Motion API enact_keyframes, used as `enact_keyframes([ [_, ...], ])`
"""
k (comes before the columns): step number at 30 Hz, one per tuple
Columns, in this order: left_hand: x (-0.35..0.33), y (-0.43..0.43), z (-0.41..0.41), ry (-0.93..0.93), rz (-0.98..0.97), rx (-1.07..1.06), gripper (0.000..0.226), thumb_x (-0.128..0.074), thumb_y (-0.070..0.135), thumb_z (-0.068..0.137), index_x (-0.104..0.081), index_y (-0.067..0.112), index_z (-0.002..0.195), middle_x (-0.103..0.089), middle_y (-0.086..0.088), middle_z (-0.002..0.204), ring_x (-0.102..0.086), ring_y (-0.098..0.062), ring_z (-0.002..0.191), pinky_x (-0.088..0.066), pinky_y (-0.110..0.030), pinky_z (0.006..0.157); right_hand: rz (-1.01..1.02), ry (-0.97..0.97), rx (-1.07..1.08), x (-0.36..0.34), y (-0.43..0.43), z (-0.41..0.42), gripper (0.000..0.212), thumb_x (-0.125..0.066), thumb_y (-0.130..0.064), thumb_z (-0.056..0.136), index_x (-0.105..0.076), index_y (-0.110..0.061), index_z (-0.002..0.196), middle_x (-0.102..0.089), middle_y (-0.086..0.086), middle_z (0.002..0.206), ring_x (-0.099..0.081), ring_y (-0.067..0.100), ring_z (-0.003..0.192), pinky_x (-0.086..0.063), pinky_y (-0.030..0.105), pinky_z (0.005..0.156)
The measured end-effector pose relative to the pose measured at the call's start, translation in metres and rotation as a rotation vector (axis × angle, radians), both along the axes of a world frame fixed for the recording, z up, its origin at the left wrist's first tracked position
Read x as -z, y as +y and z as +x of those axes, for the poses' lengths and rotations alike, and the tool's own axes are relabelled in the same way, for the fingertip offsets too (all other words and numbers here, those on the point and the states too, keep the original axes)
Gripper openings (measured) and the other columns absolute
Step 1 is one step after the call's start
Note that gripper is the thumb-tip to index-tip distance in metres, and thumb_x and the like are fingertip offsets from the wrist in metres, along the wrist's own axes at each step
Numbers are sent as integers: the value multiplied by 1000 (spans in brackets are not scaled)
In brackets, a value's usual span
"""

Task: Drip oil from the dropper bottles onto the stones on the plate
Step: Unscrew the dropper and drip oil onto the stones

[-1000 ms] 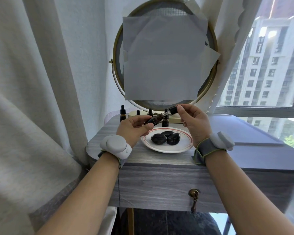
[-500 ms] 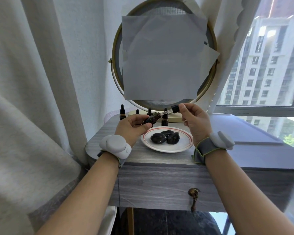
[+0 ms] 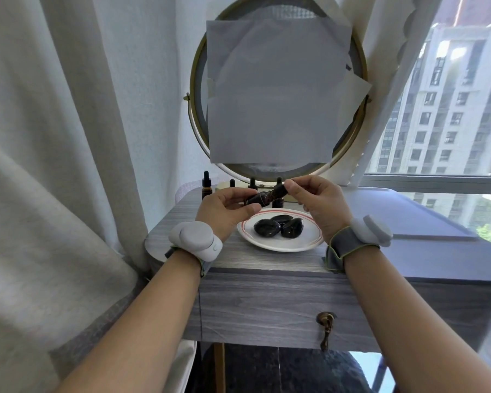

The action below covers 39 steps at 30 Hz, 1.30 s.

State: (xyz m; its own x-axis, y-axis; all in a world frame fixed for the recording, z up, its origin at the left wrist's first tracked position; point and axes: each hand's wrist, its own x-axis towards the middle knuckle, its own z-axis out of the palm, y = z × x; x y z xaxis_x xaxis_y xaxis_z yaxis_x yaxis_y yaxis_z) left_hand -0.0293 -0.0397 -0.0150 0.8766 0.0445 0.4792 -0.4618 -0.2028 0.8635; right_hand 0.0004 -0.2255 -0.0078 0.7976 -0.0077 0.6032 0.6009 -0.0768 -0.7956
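Over the far left rim of the white round plate with a thin red ring (image 3: 309, 241): small dark amber glass dropper bottle (image 3: 260, 198), tipped almost flat, neck pointing right. Gripped round the body by the left hand (image 3: 224, 211), fingers and thumb curled on it. At the neck, black dropper cap (image 3: 279, 190), pinched between thumb and fingertips of the right hand (image 3: 321, 205), right up against the bottle's mouth. Screwed down or not, impossible to tell.

Down on the plate, three glossy black stones (image 3: 267, 227), bunched together and touching, just left of centre.

Behind the plate, row of spare dark dropper bottles (image 3: 206, 188), upright, partly hidden by the hands. Further behind the plate, round gold-framed mirror covered with grey paper sheets (image 3: 275, 95).

Under the plate, grey wood-grain table (image 3: 267, 263). Either side of the plate, pale grey wrist devices (image 3: 194, 241) strapped on both forearms.
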Motion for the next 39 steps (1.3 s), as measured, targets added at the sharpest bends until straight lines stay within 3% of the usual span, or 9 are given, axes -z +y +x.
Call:
enact_keyframes([
  [7,0,0,-1,-10,6,3,28,-75,9,74,-67,31,89,-68,18,85,-66,9,74,-50,-5,69,-23,-7,-6,-1,0,-1,7,-71,-24,84,-69,-25,78,-64,-17,60,-54,-5,56,-43,9,57],
  [13,0,0,-1,-5,11,-5,28,-76,11,74,-67,33,88,-68,18,85,-65,9,75,-51,-7,72,17,13,-6,0,-2,2,7,-70,-29,84,-69,-27,78,-64,-16,62,-52,-1,57,-42,18,62],
  [19,0,0,0,59,-18,-17,24,-75,11,76,-68,27,91,-71,2,95,-69,-19,89,-56,-28,82,129,36,36,0,-4,3,12,-69,-33,86,-69,-24,78,-64,-13,62,-48,0,55,-42,14,54],
  [22,0,0,0,72,-32,-32,24,-75,10,76,-68,25,92,-71,-1,98,-68,-19,93,-56,-27,80,203,49,70,0,-5,4,14,-69,-33,86,-69,-22,77,-65,-13,63,-49,-1,54,-43,12,53],
  [27,0,-1,-1,92,-51,-49,25,-75,8,76,-68,20,97,-70,-5,103,-65,-20,101,-53,-36,91,261,50,89,0,-6,4,15,-69,-35,85,-69,-22,77,-68,-10,67,-52,-1,55,-43,12,53],
  [39,1,-1,1,76,-60,-60,25,-75,9,76,-68,21,96,-70,-5,104,-65,-19,99,-53,-35,91,283,52,79,0,-7,3,16,-70,-36,84,-69,-20,80,-68,-10,67,-51,-1,54,-42,11,52],
])
